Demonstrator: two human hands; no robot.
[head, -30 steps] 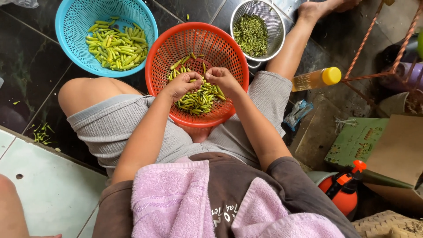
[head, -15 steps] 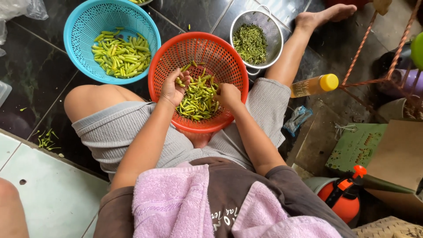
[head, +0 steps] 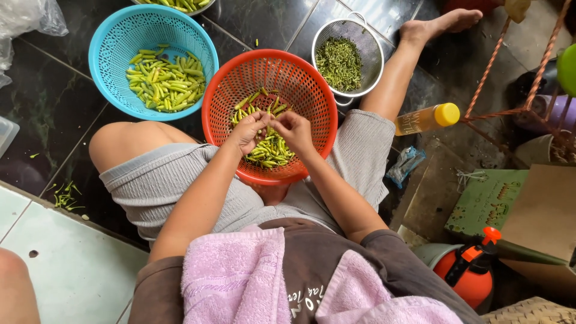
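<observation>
Drawn closer together since half a second ago: both hands now nearly touching over the middle of the orange basket (head: 312,90). Far left, a blue basket (head: 108,42) holding a pile of green chilies (head: 163,79), well apart from the hands. Next, left hand (head: 249,131) curled, fingertips pinched on one green chili (head: 267,123) from the heap in the orange basket. Just beside it, right hand (head: 295,131) curled too, fingers pinched on the same little chili, hard to make out under the fingers. Rest of the chili heap (head: 273,153) partly hidden below both hands. Further right, a metal strainer (head: 375,45) full of tiny green stems (head: 339,63). Forearms bent inward from the knees, elbows wide, wrists tipped down.
</observation>
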